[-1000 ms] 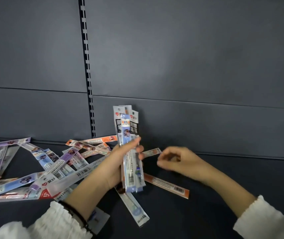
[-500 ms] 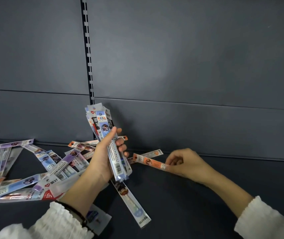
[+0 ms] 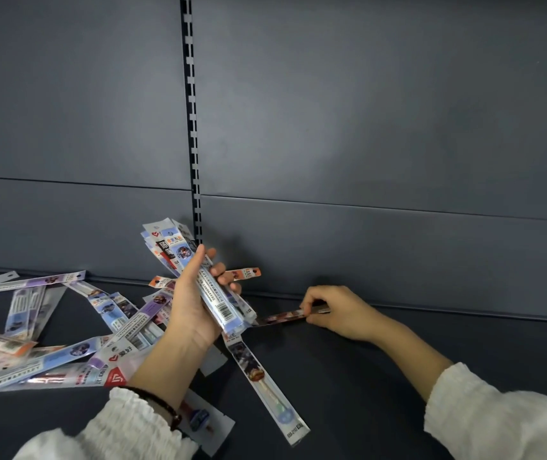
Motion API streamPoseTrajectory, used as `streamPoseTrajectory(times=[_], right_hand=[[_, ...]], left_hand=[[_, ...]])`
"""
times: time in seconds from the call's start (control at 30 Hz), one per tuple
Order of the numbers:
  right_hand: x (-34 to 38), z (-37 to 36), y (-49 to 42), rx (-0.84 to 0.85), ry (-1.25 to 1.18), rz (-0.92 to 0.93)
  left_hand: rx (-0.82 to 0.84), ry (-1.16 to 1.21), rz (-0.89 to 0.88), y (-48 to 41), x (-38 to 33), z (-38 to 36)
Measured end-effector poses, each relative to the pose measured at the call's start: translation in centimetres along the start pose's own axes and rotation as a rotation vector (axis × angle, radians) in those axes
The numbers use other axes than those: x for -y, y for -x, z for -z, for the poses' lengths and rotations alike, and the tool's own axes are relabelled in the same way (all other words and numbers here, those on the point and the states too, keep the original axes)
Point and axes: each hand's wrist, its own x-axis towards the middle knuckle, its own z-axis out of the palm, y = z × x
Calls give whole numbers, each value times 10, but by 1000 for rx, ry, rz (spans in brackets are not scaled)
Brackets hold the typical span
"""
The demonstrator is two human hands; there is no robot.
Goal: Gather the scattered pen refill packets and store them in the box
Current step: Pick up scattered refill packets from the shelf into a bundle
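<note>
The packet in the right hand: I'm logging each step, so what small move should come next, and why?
Probably slide that packet into the bundle that the left hand grips. The right hand pinches it, its other end close to the bundle; no box is in view.

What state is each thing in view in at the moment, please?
left hand: grips the bundle above the shelf.
bundle: held, tilted, tops leaning left.
right hand: pinches a single packet.
single packet: held nearly level, low over the shelf.
pile: loose, overlapping, lying at left.
lone packet: flat on the shelf.
box: not in view.
</note>
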Motion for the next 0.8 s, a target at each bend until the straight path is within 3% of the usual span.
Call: streamPoseTrajectory(times=[0.13, 0.23, 0.4, 0.53, 0.8], right_hand=[[2, 16, 13, 14, -32, -75], [-3, 25, 22, -86, -134, -138], [0, 35, 30, -313, -759, -251], [18, 32, 28, -324, -1061, -240], [55, 3, 33, -182, -1160, -213]], left_hand=[[-2, -11, 16, 1, 3, -3], [-16, -43, 38, 2, 7, -6], [9, -259, 82, 7, 13, -11], [129, -445, 131, 15, 24, -15], [190, -614, 152, 28, 38, -22]])
